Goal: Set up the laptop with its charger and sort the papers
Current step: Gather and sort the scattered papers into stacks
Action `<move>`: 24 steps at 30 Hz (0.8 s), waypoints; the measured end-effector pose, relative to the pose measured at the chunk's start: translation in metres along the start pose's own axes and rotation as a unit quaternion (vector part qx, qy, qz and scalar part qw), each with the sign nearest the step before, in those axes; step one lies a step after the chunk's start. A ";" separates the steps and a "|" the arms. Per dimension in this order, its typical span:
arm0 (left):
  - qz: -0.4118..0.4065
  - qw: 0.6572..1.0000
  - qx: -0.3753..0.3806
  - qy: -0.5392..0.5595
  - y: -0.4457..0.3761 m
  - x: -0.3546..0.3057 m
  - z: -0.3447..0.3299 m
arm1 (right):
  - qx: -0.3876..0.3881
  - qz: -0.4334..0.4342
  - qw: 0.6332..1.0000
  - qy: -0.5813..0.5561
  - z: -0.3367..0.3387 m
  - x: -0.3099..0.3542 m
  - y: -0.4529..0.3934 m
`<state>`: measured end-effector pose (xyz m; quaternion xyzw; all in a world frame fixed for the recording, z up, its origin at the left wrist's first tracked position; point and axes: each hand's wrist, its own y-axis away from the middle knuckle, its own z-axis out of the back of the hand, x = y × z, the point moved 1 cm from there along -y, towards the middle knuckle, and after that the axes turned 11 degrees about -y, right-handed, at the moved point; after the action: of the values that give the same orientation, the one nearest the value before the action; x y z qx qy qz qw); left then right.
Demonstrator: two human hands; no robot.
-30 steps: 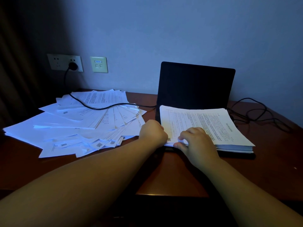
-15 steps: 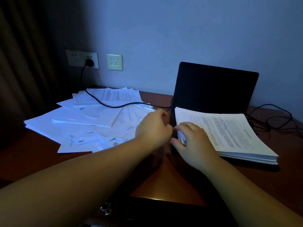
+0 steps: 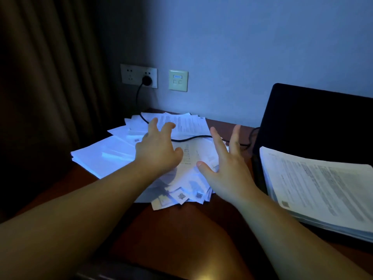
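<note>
A loose spread of white papers [image 3: 105, 156] covers the left part of the dark wooden desk [image 3: 181, 235]. My left hand [image 3: 159, 148] hovers over the spread with fingers apart and holds nothing. My right hand [image 3: 226, 168] is beside it, fingers straight and spread, over the right edge of the spread. An open black laptop [image 3: 314, 122] stands at the right, with a neat stack of papers [image 3: 314, 184] lying on its base. A black charger cable [image 3: 191, 138] runs from a plug in the wall socket [image 3: 139, 75] across the loose papers toward the laptop.
A dark curtain [image 3: 50, 77] hangs at the left. A second wall plate [image 3: 178, 80] sits right of the socket. The desk's front edge runs along the bottom of the view.
Both hands have left the neat stack on the laptop and moved left over the loose papers, opening as they went. The view has swung left.
</note>
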<state>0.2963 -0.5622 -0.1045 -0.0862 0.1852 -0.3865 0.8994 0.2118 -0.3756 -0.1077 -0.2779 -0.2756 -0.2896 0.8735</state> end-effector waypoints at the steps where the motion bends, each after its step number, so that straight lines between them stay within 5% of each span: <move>1: 0.008 1.000 0.012 -0.004 -0.005 0.007 -0.002 | 0.006 -0.004 1.000 0.003 -0.005 0.002 -0.007; 6: 0.037 0.999 0.005 -0.024 -0.032 0.037 -0.003 | 0.051 -0.018 0.998 0.032 -0.024 0.009 -0.035; 11: 0.079 0.996 -0.044 -0.008 -0.057 0.074 0.002 | 0.052 0.069 0.994 0.059 -0.042 0.029 -0.060; 16: 0.171 0.979 -0.033 0.108 -0.073 0.108 -0.004 | 0.123 0.128 0.981 0.082 -0.069 0.047 -0.087; 24: 0.231 0.907 -0.205 0.286 -0.061 0.123 -0.010 | 0.205 0.158 0.964 0.061 -0.114 0.074 -0.125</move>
<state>0.3293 -0.6940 -0.1285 -0.1091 0.5242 -0.1296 0.8346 0.2157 -0.5601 -0.0987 -0.1145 -0.2280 -0.1020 0.9615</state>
